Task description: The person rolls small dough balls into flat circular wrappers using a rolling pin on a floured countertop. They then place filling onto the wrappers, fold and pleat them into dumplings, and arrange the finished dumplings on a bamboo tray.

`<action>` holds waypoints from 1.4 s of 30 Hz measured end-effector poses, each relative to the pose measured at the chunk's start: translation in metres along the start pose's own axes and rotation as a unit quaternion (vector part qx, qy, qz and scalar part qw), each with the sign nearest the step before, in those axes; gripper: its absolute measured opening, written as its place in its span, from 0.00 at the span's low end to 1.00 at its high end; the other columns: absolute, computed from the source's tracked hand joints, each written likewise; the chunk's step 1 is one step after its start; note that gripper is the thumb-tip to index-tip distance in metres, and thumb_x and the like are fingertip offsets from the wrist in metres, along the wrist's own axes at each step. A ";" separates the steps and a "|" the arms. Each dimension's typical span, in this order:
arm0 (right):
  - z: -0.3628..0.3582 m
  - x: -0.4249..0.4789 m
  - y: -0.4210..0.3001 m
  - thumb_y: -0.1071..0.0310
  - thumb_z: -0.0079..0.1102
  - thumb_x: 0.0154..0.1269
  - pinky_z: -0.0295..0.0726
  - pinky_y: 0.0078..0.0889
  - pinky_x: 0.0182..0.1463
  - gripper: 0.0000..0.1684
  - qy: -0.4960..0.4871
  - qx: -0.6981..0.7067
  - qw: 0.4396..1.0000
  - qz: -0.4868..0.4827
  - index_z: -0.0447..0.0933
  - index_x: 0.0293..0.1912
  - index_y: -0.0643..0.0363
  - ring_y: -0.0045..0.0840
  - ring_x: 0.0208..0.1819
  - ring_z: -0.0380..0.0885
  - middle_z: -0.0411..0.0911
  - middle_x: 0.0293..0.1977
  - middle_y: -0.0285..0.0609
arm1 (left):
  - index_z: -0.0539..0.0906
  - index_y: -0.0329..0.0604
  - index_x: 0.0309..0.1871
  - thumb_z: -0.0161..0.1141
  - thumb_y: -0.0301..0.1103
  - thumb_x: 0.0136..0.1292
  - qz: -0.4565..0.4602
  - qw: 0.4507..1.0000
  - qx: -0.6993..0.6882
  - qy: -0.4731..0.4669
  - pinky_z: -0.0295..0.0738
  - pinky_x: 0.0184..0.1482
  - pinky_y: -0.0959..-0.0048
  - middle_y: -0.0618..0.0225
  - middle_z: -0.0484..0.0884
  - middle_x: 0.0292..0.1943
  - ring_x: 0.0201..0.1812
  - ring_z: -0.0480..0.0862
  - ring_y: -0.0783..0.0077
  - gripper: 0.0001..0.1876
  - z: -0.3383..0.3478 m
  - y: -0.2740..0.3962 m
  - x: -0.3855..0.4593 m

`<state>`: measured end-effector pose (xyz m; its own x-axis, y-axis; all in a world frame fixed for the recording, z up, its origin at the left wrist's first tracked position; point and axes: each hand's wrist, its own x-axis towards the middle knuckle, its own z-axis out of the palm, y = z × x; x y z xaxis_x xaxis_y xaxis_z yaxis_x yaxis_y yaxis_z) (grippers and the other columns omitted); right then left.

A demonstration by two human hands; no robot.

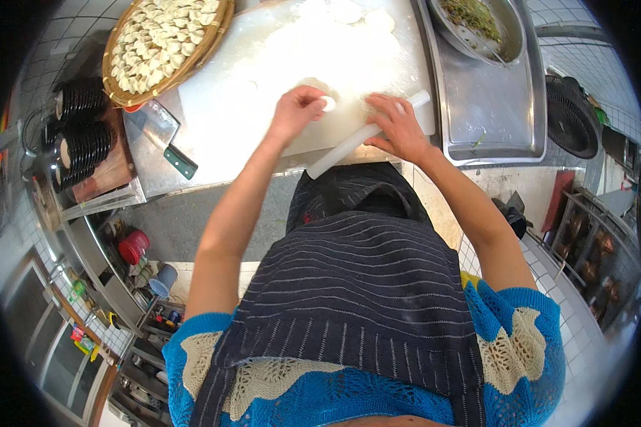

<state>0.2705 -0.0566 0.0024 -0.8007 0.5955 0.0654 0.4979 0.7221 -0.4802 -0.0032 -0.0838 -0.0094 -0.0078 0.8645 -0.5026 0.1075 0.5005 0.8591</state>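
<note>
Pinched in the fingers of my left hand [300,113] is a small white dough piece [328,103], just above the floured white work board [219,107]. My right hand [400,128] lies over a white rolling pin [341,152], its thumb on the near side and its fingers spread loosely on the far side. The pin slants, its near end reaching past the board's front edge. Pale round dough wrappers [379,21] lie at the back of the board. Glare washes out much of the middle, so other dough there is hard to make out.
A round bamboo tray [221,37] full of folded dumplings stands back left. Nearby lies a green-handled cleaver [180,161], beside stacked black dishes [85,147]. To the right, a metal tray [494,107] carries a steel bowl [515,32] of chopped green filling.
</note>
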 end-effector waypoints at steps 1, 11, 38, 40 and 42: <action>-0.003 0.000 -0.002 0.49 0.67 0.58 0.54 0.49 0.71 0.24 0.000 0.003 1.000 0.007 0.73 0.48 0.53 0.38 0.72 0.58 0.63 0.67 0.44 | 0.82 0.35 0.45 0.65 0.29 0.64 -0.005 0.999 -0.032 -0.009 0.81 0.38 0.74 0.66 0.85 0.36 0.34 0.83 0.77 0.10 0.020 0.002 -0.003; 0.032 0.074 -0.020 0.57 0.54 0.67 0.53 0.53 0.73 0.25 0.089 -0.148 0.975 0.137 0.71 0.61 0.55 0.40 0.75 0.52 0.61 0.69 0.46 | 0.86 0.41 0.40 0.63 0.34 0.61 0.139 0.890 0.429 0.074 0.80 0.43 0.61 0.58 0.87 0.35 0.36 0.86 0.55 0.09 0.039 0.019 -0.012; 0.032 0.116 -0.027 0.60 0.49 0.70 0.47 0.48 0.76 0.29 0.109 -0.067 0.971 0.200 0.63 0.67 0.60 0.39 0.76 0.49 0.56 0.72 0.47 | 0.85 0.35 0.37 0.59 0.36 0.63 0.100 0.907 0.408 0.014 0.79 0.44 0.58 0.51 0.86 0.34 0.38 0.85 0.49 0.11 0.020 0.036 0.012; 0.032 0.084 -0.029 0.62 0.52 0.69 0.48 0.48 0.76 0.29 0.092 -0.055 0.976 0.188 0.63 0.67 0.60 0.40 0.76 0.48 0.57 0.72 0.47 | 0.85 0.36 0.37 0.60 0.35 0.63 0.098 0.916 0.389 0.010 0.79 0.45 0.58 0.51 0.86 0.35 0.39 0.85 0.48 0.11 0.021 0.035 0.009; 0.031 0.056 -0.032 0.61 0.54 0.69 0.49 0.47 0.75 0.30 0.074 -0.061 0.981 0.167 0.63 0.66 0.60 0.40 0.76 0.49 0.59 0.71 0.47 | 0.84 0.36 0.37 0.61 0.35 0.62 0.075 0.929 0.360 0.024 0.79 0.45 0.58 0.51 0.86 0.36 0.39 0.85 0.48 0.10 0.019 0.030 0.006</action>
<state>0.1998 -0.0574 -0.0052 -0.5330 0.8446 0.0517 0.7682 0.5086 -0.3889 0.0187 -0.0644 0.0111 0.0187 0.9319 -0.3622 0.7490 0.2269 0.6225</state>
